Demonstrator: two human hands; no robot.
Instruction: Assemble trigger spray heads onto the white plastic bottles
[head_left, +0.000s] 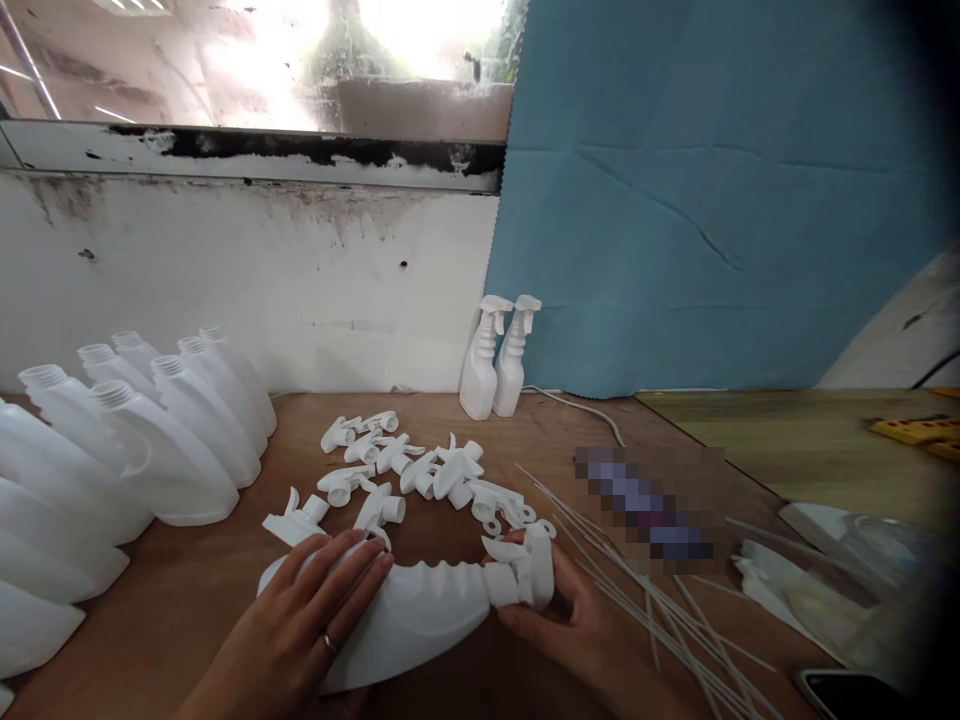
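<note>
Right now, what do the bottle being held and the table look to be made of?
The bottle looks like white plastic: matte, slightly see-through, with a ribbed moulded neck. The table seems to be wood or a wood-look board: brown, smooth, faintly grained.

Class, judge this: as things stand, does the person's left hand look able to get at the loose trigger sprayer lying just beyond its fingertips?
Probably yes. The left hand rests flat on the lying bottle, and the loose trigger sprayer lies just past its fingertips with nothing between them.
</note>
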